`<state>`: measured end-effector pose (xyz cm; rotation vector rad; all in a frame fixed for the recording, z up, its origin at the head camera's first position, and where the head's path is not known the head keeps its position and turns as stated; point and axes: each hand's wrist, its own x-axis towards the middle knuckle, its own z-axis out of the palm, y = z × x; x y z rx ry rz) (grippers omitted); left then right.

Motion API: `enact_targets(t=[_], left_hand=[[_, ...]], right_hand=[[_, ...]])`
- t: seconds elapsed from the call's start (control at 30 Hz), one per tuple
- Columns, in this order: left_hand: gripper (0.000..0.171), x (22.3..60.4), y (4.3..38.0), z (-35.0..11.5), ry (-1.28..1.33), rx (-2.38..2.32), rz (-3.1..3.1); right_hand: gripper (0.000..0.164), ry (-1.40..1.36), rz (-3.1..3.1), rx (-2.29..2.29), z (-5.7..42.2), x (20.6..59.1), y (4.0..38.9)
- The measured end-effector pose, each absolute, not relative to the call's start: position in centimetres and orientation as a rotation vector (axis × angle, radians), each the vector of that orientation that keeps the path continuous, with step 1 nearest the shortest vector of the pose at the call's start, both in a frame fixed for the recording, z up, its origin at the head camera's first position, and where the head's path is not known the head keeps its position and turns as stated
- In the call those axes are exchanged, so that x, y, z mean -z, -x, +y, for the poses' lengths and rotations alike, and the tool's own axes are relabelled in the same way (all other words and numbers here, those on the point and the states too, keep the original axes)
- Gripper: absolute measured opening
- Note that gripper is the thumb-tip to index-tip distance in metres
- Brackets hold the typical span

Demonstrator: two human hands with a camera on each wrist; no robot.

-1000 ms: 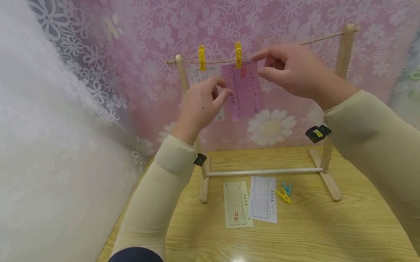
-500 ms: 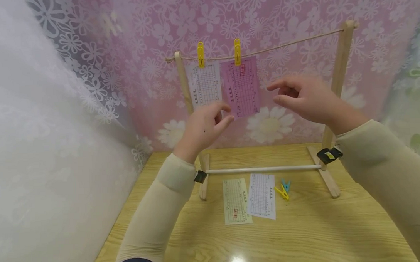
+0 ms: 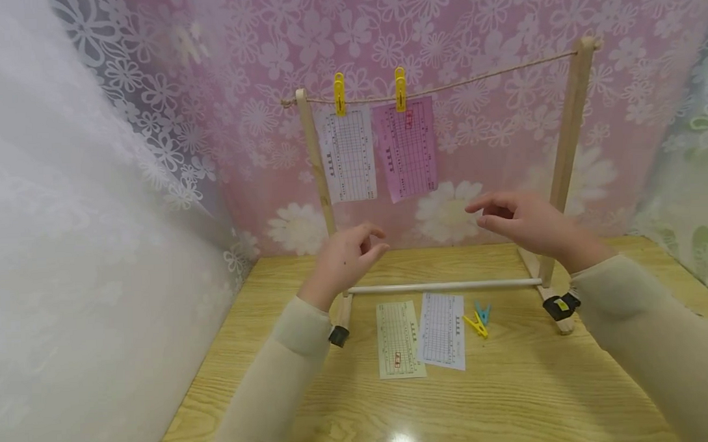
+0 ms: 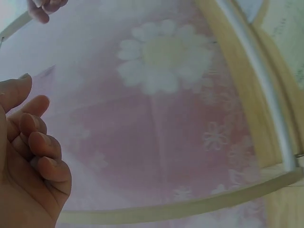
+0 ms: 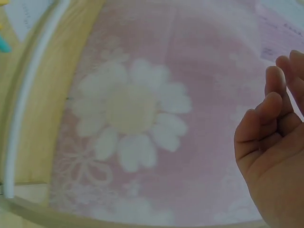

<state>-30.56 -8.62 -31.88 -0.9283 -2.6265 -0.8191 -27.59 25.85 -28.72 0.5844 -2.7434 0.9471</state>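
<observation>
My left hand [image 3: 346, 257] hovers, loosely curled and holding nothing, below the hanging white slip [image 3: 350, 157]. Off to the right, my right hand [image 3: 524, 225] is also in the air with relaxed fingers and nothing between them. A yellow clothespin [image 3: 340, 94] clips the white slip to a rope [image 3: 489, 74]; another yellow clothespin [image 3: 400, 89] clips a pink slip [image 3: 411, 154] beside it. On the table lie a pale yellow slip [image 3: 398, 336] and a second white slip [image 3: 442, 328], slightly overlapping. A yellow clothespin [image 3: 476, 326] and a blue clothespin [image 3: 483, 313] lie right of them.
Two wooden posts, left [image 3: 315, 157] and right [image 3: 572, 129], hold the rope. A white rod [image 3: 444, 286] joins them low over the wooden table [image 3: 454, 412]. Flowered pink cloth [image 3: 487, 21] hangs behind, and whitish cloth [image 3: 97, 256] at the left.
Both hands have come down from the rope and the hanging slips toward the table, the right one also shifting rightward. Both slips stay clipped on the rope.
</observation>
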Motion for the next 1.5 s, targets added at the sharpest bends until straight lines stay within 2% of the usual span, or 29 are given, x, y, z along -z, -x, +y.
enact_targets(t=[0.37, 0.7, 0.83, 1.07, 1.33, 1.5], left_hand=[[0.032, 37.8, 32.2, -10.0, 0.997, 0.739, -2.894], [0.033, 42.9, 33.6, -11.0, 1.056, 0.75, -3.11], [0.034, 43.7, 34.0, -11.0, 1.051, 0.727, -3.124], [0.039, 44.1, 34.4, -10.5, 1.016, 0.727, -3.174], [0.043, 45.1, 35.5, -10.5, 1.044, 0.632, -3.18], [0.04, 45.0, 35.3, -10.2, 1.015, 0.619, -3.191]], right_hand=[[0.037, -0.626, -2.898, -0.988, 29.3, 36.1, 28.7], [0.036, -0.711, -3.039, -1.22, 32.4, 43.0, 29.2], [0.043, -0.724, -3.082, -1.244, 32.7, 44.2, 29.4], [0.045, -0.69, -3.15, -1.199, 32.3, 44.6, 29.7], [0.048, -0.88, -3.16, -1.182, 31.5, 45.0, 30.3], [0.052, -0.895, -3.211, -1.083, 30.9, 45.3, 30.5]])
